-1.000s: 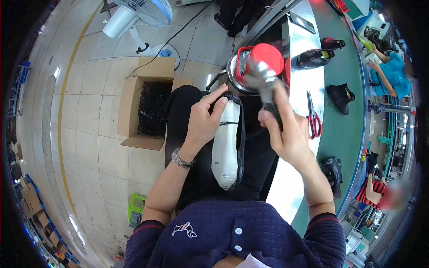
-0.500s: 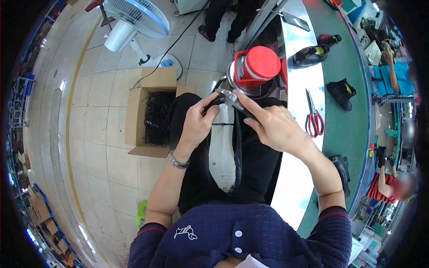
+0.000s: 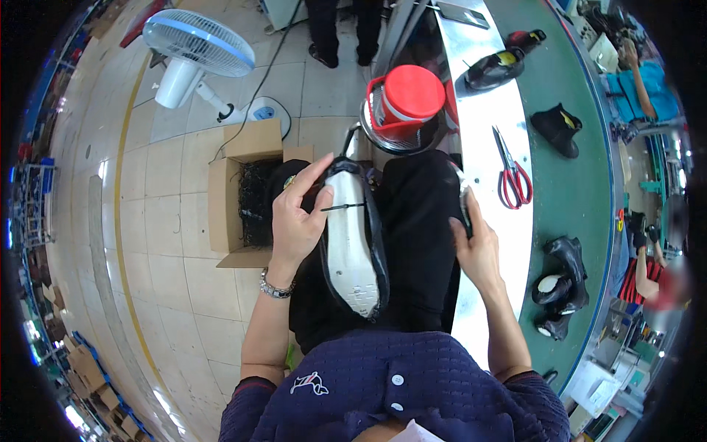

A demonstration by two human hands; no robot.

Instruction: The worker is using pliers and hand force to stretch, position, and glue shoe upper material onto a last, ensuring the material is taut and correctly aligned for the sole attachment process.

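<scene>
Across my lap, sole side up, lies a black shoe upper on a last with a pale insole (image 3: 350,254). A thin black strip (image 3: 340,207) crosses the insole. My left hand (image 3: 296,219) is closed round the far end of this shoe, fingers on its outer edge and thumb near the insole. My right hand (image 3: 479,247), over my right thigh beside the bench, is closed on pincers (image 3: 465,205) with dark handles. The pincers are seen edge-on and stand apart from the shoe; their jaws are hard to make out.
A red-lidded tub (image 3: 414,92) stands beyond my knees. Red-handled scissors (image 3: 514,184) lie on the metal bench (image 3: 479,309). Black shoes (image 3: 560,131) sit on the green belt (image 3: 545,214). An open carton (image 3: 219,210) and a fan (image 3: 199,44) stand left. Co-workers (image 3: 648,96) are right.
My right hand has drawn the pincers off the shoe's far end and moved right, to my thigh. The left hand and the shoe have shifted slightly left.
</scene>
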